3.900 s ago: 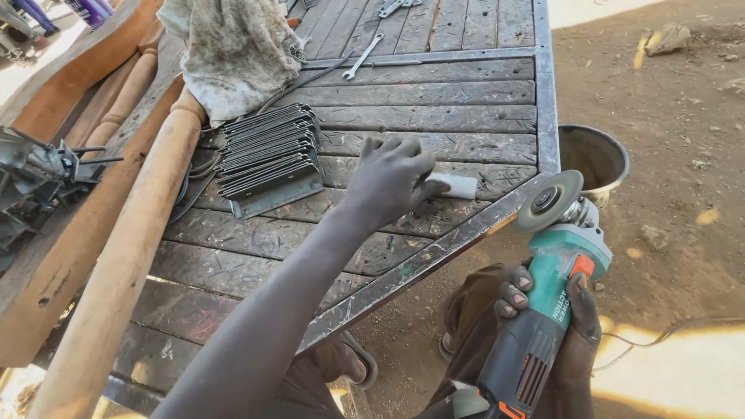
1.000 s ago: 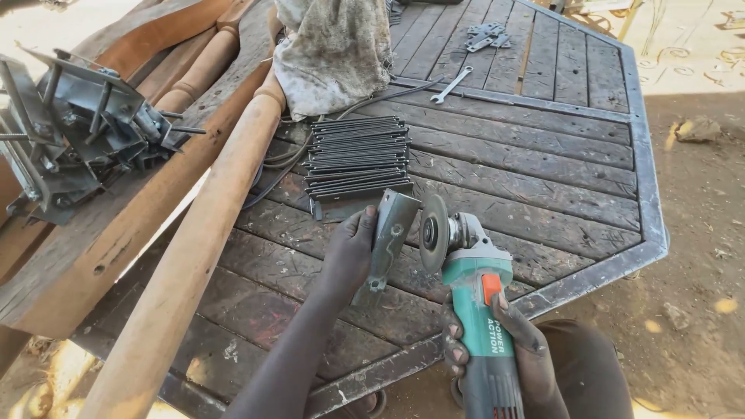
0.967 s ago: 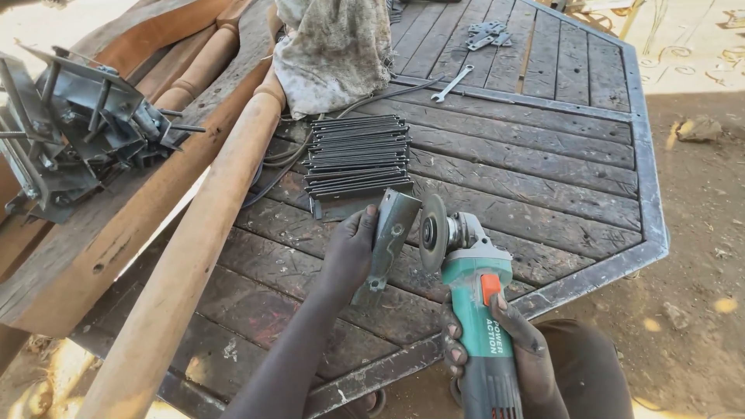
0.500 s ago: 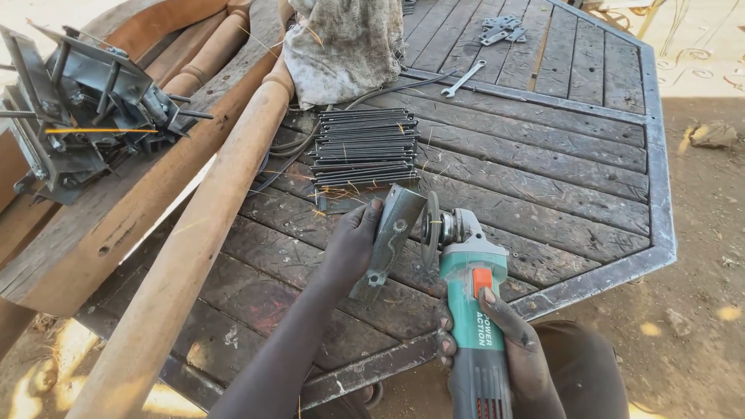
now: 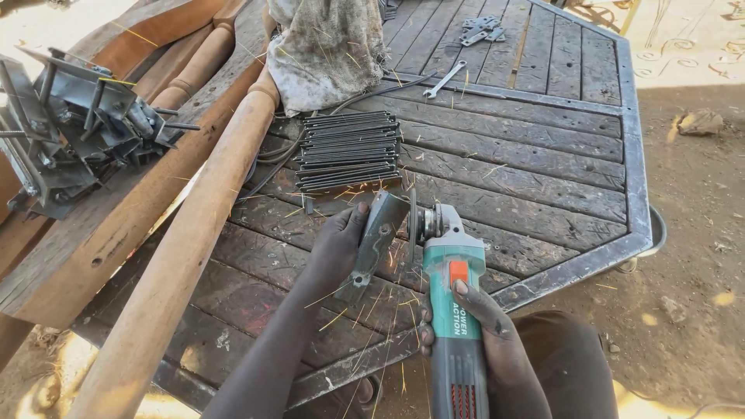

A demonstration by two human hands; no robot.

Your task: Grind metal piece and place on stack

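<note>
Centre of frame: left hand [image 5: 335,252] is closed round a small flat metal bracket [image 5: 375,244], held tilted on edge over the slatted metal table [image 5: 543,167], while right hand [image 5: 485,330] is wrapped tight on the green angle grinder [image 5: 450,310], disc [image 5: 412,225] touching the bracket's edge w/ sparks flying down. To grind well, I'd judge: keep light, even pressure, fingers clear of the disc & the bracket braced firm. Stack of flat metal pieces [image 5: 345,149] lies just above, upper centre.

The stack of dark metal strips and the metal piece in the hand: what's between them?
In the head view, only bare dark table planks and flying sparks lie between the stack of strips and the metal piece held in the left hand.
</note>
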